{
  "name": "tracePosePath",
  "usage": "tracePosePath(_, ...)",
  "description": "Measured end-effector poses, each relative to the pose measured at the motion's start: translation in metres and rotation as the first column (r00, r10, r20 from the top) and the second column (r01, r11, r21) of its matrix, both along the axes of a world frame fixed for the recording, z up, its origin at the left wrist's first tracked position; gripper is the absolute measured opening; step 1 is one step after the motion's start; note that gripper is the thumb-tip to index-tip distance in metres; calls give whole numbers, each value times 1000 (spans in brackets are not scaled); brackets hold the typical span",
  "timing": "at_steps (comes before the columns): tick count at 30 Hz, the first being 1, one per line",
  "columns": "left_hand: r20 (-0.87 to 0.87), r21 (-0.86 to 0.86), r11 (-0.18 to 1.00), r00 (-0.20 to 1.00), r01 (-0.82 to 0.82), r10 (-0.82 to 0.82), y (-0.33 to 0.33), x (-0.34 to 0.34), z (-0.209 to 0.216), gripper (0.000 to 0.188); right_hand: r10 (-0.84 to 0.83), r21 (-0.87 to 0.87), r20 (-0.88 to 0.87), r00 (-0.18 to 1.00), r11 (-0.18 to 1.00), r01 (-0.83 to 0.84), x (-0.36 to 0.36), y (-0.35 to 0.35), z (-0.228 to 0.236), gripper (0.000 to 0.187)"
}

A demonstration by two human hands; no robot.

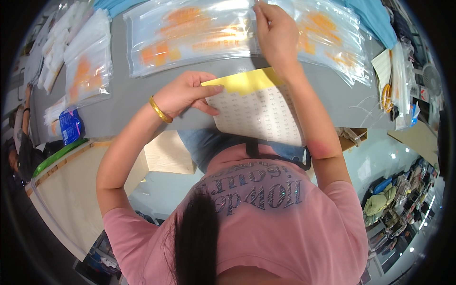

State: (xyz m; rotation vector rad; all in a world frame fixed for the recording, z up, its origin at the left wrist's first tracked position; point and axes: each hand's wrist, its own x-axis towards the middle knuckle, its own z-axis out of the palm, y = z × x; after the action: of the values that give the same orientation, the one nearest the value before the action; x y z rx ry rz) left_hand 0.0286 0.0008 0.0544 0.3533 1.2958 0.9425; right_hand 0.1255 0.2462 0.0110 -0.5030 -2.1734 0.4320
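Observation:
My left hand (189, 91), with a gold bangle on the wrist, pinches the left edge of a label sheet (256, 113). The sheet has a bare yellow strip along its top and rows of small white printed labels below. It is tilted at the table's near edge. Farther off, my right hand (280, 38) is closed over the inner edges of two stacks of clear plastic bags with orange print, the left stack (199, 33) and the right stack (323, 38). Its thumb and fingertips press together at the top rim; what they hold is too small to tell.
More clear bags (90, 71) lie on the grey table (156, 90) at left, near a blue packet (71, 126). Blue fabric (375, 19) lies at the far right. Yellow-handled scissors (387, 97) rest by the right edge. A wooden board (71, 190) stands low left. Another person (23, 137) is at far left.

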Motion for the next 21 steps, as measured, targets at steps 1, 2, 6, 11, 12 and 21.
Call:
tracePosePath(1, 27, 30, 999, 1000, -12, 11, -1, 0, 0, 37, 48, -314, 4, 999, 948, -45, 3, 12, 1, 30)
tracePosePath(2, 40, 30, 999, 999, -38, 36, -2, -2, 1, 38, 97, -597, -7, 995, 798, -82, 9, 23, 2, 30)
tracePosePath(6, 124, 68, 994, 989, -87, 78, -3, -7, 4, 41, 15, -611, -85, 996, 789, -64, 50, 112, 41, 32)
tracePosePath(11, 184, 92, 989, 978, -114, 96, 10, -10, 7, 39, -166, 356, 148, 975, 929, 105, 77, 89, 86, 20)
tracePosePath(12, 208, 107, 986, 973, -126, 102, 12, -9, 8, 39, 93, -107, 145, 985, 991, -78, 80, 58, 85, 22)
tracePosePath(21, 201, 15, 965, 946, -263, 254, 12, 4, 19, 29, 491, -83, 100, 865, 871, -484, 80, -81, 33, 21)
